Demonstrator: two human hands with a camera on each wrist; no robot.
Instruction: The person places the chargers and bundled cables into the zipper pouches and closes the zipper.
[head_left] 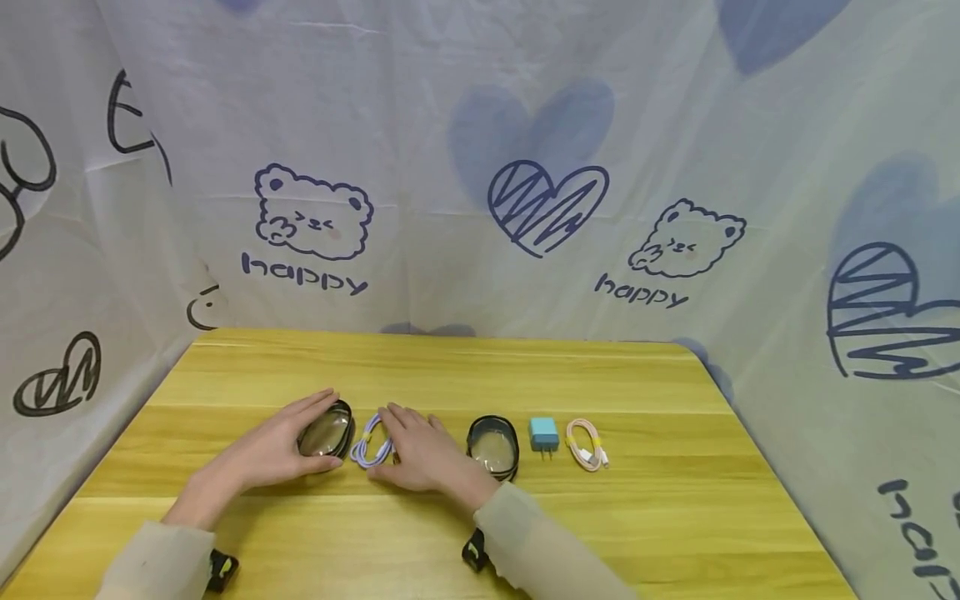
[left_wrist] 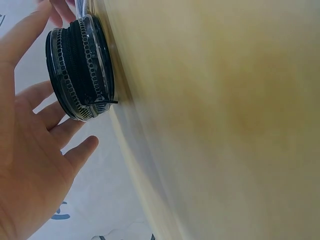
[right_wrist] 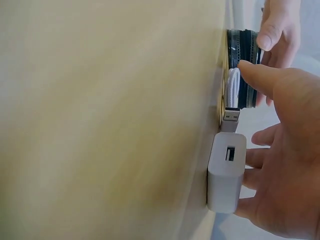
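My left hand (head_left: 281, 442) lies around the left side of a small round clear case with black zipped edges (head_left: 330, 433). Its fingers are at the case's far side, its thumb near the close side. The left wrist view shows the zip (left_wrist: 80, 65) and loosely spread fingers. A coiled lavender charging cable (head_left: 362, 450) lies just right of this case. Over the cable's right side reaches my right hand (head_left: 420, 450), thumb close to the coil. A white charger block (right_wrist: 225, 172) with a USB port stands by its fingers, hidden under the hand in the head view.
Right of my right hand lie a second clear black-edged case (head_left: 492, 446), a blue charger plug (head_left: 543, 433) and a coiled pink cable (head_left: 585, 444) with a yellow tie. A printed curtain (head_left: 420, 250) hangs behind the wooden table (head_left: 360, 542).
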